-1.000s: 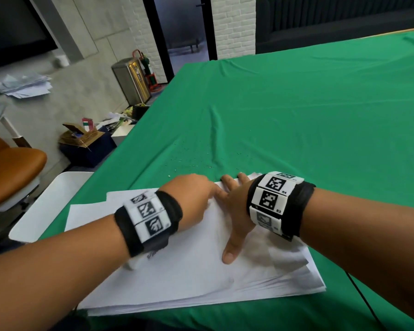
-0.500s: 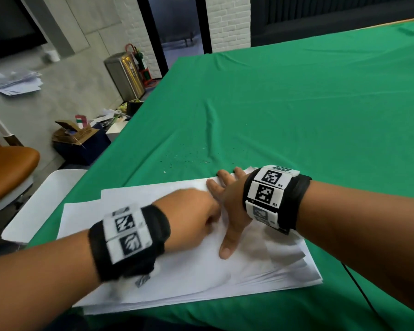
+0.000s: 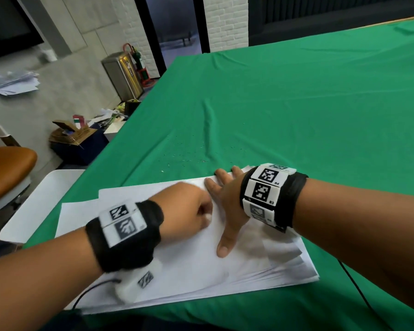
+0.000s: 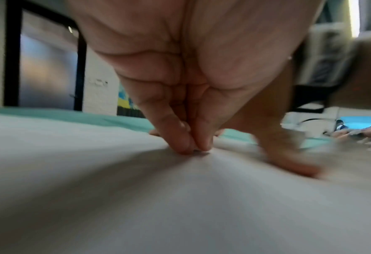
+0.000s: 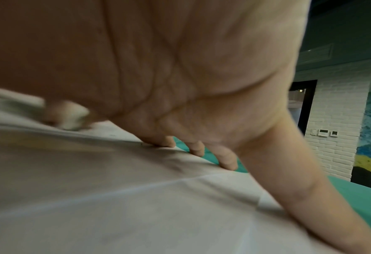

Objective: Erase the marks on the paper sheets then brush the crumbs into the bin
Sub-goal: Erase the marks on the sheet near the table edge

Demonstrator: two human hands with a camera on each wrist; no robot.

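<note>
Green cloth (image 3: 296, 103); hands on paper sheets (image 3: 189, 266).

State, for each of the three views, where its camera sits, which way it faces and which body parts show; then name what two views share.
Head: above, facing forward-down at the paper sheets; both forearms, left hand, right hand.
Left wrist: under the palm, facing along the pinched fingertips.
Right wrist: under the palm, facing along the spread fingers.
Shared: all show the paper and green cloth.

Small printed labels "R4" and "R3" stand on the white marker tiles of the right wristband (image 3: 268, 187), right of centre in the head view, each under a black-and-white square code. Nothing else is readable; the left wristband (image 3: 123, 223) is blurred.
</note>
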